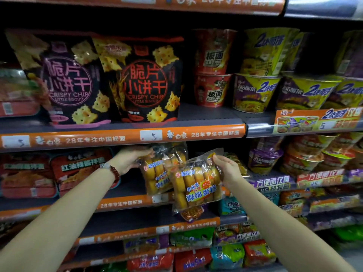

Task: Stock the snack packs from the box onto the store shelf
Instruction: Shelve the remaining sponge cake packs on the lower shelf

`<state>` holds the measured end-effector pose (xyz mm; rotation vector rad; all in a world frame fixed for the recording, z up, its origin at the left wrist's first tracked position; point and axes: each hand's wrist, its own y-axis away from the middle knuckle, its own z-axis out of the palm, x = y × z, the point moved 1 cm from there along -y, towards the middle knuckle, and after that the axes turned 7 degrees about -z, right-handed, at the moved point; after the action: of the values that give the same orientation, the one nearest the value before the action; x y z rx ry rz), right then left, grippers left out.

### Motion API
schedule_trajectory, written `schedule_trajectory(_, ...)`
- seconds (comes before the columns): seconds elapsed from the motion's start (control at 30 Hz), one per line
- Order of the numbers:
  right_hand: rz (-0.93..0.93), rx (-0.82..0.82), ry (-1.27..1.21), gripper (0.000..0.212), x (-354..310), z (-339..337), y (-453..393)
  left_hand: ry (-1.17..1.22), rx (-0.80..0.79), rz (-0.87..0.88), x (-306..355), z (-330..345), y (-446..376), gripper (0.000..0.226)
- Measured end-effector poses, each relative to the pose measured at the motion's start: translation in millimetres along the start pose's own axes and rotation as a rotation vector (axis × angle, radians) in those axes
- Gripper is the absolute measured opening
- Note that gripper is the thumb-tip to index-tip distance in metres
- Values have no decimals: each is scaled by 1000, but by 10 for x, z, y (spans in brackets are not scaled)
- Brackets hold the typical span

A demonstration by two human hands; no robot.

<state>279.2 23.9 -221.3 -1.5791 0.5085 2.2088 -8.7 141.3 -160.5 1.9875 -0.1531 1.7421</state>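
Your right hand (227, 169) pinches the upper right corner of the front clear plastic pack of golden sponge cakes with blue lettering (196, 185), thumb toward you and fingers curled behind the film. Your left hand (127, 160) grips the top left edge of the rear clear pack of the same golden cakes (157, 173), fingers closed over its crinkled seal. A dark red bead bracelet (115, 173) sits on that wrist.

The front pack overlaps the rear one and hangs tilted, its lower edge dropping past the orange price strip (125, 203) at the front edge of the second shelf. The rear pack stands just inside that shelf, its top close under the shelf above. To its left the grey shelf floor (129, 188) shows bare as far as the red flat noodle trays (78, 169) toward the left end. To the right, purple and yellow noodle bowls (263, 160) stand near your right hand.

On the shelf above, two black crispy chip biscuit bags (110, 81) stand side by side at the front edge, with red noodle cups (214, 67) stacked to their right. Lower shelves hold mixed coloured noodle packets (225, 256).
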Motion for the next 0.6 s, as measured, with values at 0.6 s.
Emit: schedule_trajectory(0.6,20,111,-39,38,144,44,-30,-109,97,263,-662,272,113,72)
